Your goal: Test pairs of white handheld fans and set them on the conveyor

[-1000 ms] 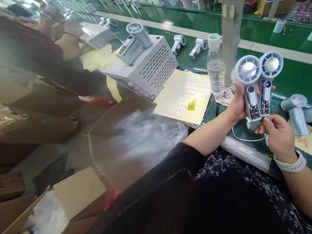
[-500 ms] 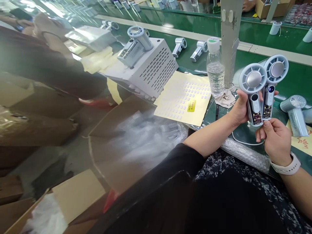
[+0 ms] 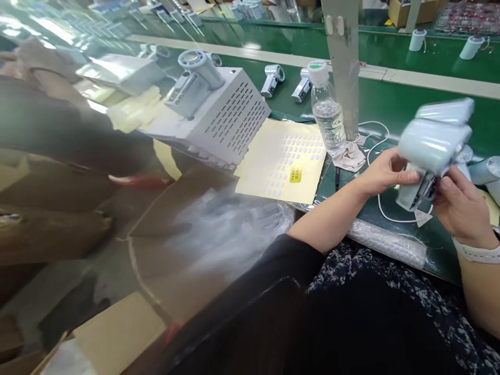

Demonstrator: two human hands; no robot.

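Two light blue handheld fans (image 3: 433, 143) are held side by side above the green bench, their round heads seen from the side. My left hand (image 3: 390, 169) is closed round the handle of the nearer fan, thumb across it. Fingers of my right hand (image 3: 463, 203) grip the fans' handles from the right, over the dark open part where the circuit boards sit. Motion blurs the fans slightly. Behind my right hand, more light blue fans (image 3: 485, 171) lie on the bench.
A water bottle (image 3: 328, 114) and cloth (image 3: 350, 157) stand by a post (image 3: 344, 67). Left of them are a yellow sticker sheet (image 3: 281, 161) and a white vented box (image 3: 230, 114) with fans on top. A white cable (image 3: 380, 208), bubble wrap (image 3: 386, 242) and another person's arm (image 3: 58, 114) also show.
Both fans have been turned from facing me to side-on, with their heads pointing right. My right hand has moved up and right along the handles. The camera view has shifted slightly.
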